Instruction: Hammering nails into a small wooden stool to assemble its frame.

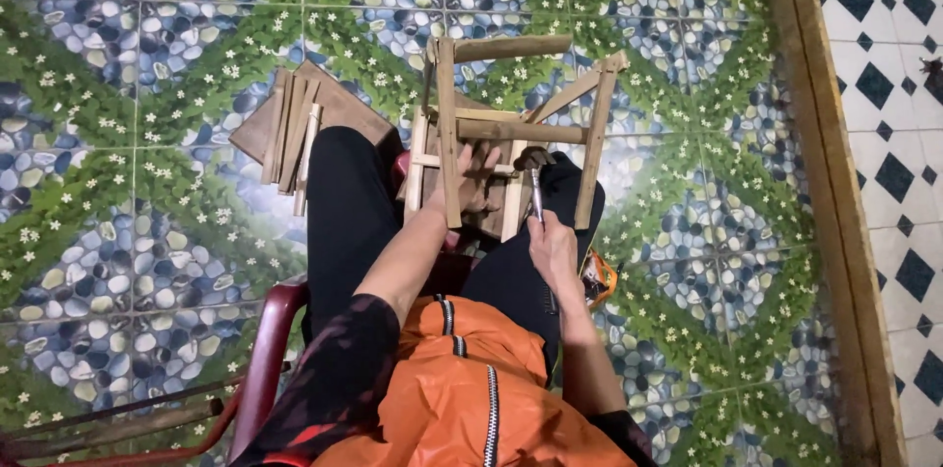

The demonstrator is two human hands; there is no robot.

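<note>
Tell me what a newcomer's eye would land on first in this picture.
First, the small wooden stool frame at centre, propped on the seated person's knees over a floor of tiles patterned with pebbles and flowers. The left hand steadies the frame while the right hand holds a hammer against it. Next, the bright orange zipped jacket at the bottom, and loose wooden slats on a board to the left.

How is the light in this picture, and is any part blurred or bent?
Head view: soft even light, faint glare on the glossy floor tiles; the right hand with the hammer and the left hand on the wooden frame look slightly soft; the doorstep edge bows.
</note>
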